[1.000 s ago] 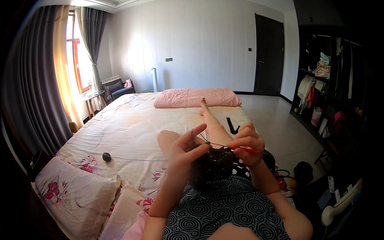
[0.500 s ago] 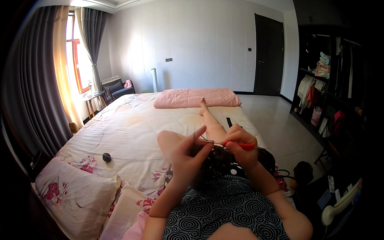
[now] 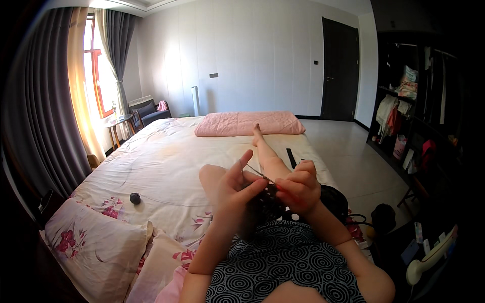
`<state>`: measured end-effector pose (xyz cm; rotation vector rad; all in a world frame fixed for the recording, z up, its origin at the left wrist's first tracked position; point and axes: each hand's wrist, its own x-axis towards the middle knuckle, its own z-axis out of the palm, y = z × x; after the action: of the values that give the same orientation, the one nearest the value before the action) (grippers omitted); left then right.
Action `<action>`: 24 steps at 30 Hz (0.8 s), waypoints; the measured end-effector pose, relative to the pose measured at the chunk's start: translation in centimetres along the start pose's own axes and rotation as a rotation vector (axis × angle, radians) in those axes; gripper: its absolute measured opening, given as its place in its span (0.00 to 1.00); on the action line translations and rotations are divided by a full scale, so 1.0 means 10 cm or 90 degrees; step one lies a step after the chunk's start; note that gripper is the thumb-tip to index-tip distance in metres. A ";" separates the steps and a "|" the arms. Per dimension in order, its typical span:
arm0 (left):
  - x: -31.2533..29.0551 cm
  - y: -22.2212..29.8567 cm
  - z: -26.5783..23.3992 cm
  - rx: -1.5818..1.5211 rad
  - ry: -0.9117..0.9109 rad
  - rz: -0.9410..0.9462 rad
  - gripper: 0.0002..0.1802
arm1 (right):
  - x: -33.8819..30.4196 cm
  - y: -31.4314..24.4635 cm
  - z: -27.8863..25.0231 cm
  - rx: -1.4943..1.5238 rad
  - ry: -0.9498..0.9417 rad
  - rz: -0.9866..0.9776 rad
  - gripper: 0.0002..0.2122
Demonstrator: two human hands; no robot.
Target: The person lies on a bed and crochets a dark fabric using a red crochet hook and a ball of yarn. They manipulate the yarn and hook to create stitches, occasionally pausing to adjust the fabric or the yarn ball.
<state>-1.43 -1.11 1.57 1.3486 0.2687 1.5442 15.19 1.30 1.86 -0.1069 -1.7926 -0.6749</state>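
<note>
My right hand (image 3: 302,188) is closed around a crochet hook (image 3: 284,192), whose red handle shows only in part between the fingers. Its thin shaft points left toward my left hand (image 3: 233,191). That hand has the index finger raised, while thumb and other fingers pinch a dark, openwork crocheted piece (image 3: 263,208). The piece hangs over my lap, against my patterned black-and-white clothing. A strand of yarn seems to run near the raised finger, though it is thin and hard to follow. On the bed to the left lies a dark ball of yarn (image 3: 135,198).
I sit on a bed (image 3: 166,151) with a pale floral sheet, legs in front of me. Pillows (image 3: 96,242) are at the near left, a folded pink quilt (image 3: 247,124) at the far end. A narrow black object (image 3: 291,157) lies beyond my right hand. Dark shelves (image 3: 404,116) stand right.
My right hand has turned and shifted slightly left and down, so its fingers now cover most of the red handle. The hook's shaft is tilted more steeply. My left index finger has risen.
</note>
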 end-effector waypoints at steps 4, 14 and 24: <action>0.01 0.04 -0.06 -0.043 -0.021 -0.052 0.33 | -0.04 0.04 -0.08 0.098 -0.001 0.084 0.09; -0.01 0.01 -0.02 0.083 0.026 -0.034 0.16 | -0.02 0.12 -0.03 0.588 0.051 0.483 0.06; 0.39 -0.45 -0.53 0.391 0.237 0.198 0.07 | -0.02 0.46 0.31 0.763 -0.295 0.729 0.11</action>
<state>-2.92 6.23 -1.15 1.6089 0.8526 2.0796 14.50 6.70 2.89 -0.4358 -1.8964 1.3095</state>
